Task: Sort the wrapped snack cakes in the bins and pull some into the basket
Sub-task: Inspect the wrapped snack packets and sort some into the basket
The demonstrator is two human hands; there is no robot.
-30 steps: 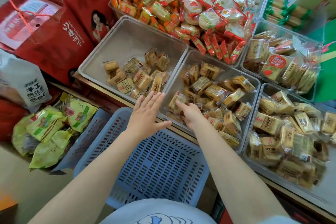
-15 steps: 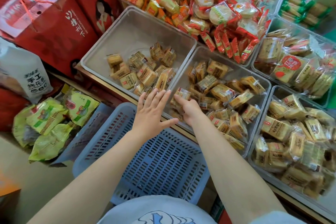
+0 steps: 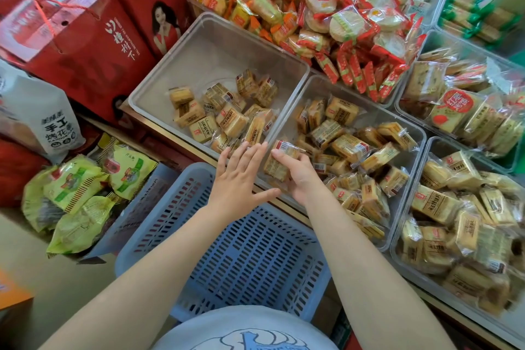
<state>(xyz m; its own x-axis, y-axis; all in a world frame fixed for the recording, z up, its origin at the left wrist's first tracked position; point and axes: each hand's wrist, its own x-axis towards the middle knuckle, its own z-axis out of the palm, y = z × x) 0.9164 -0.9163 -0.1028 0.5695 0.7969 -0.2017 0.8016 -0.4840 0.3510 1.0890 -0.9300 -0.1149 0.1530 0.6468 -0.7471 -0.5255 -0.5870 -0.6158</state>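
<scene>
A blue slotted basket (image 3: 244, 258) sits below the shelf edge, right in front of me. Above it stand clear bins of wrapped yellow snack cakes: a left bin (image 3: 159, 105) with a small heap, a middle bin (image 3: 420, 136) and a fuller right bin (image 3: 397, 247). My right hand (image 3: 301, 179) reaches into the near left corner of the middle bin and its fingers curl round a wrapped cake (image 3: 279, 159). With fingers straight, my left hand (image 3: 241, 179) lies flat against the outer wall of the middle bin, where it meets the left bin.
Behind the bins lie heaps of red and orange wrapped snacks (image 3: 326, 14) and a bin of biscuit packs (image 3: 466, 111). Red gift boxes (image 3: 74, 28) stand at the left, with a white bag (image 3: 42, 116) and green packets (image 3: 76, 193) below them.
My view has shifted so the bins sit lower and to the right. My right hand has closed round a cake in the middle bin's corner. My left hand stays flat against the bin wall.
</scene>
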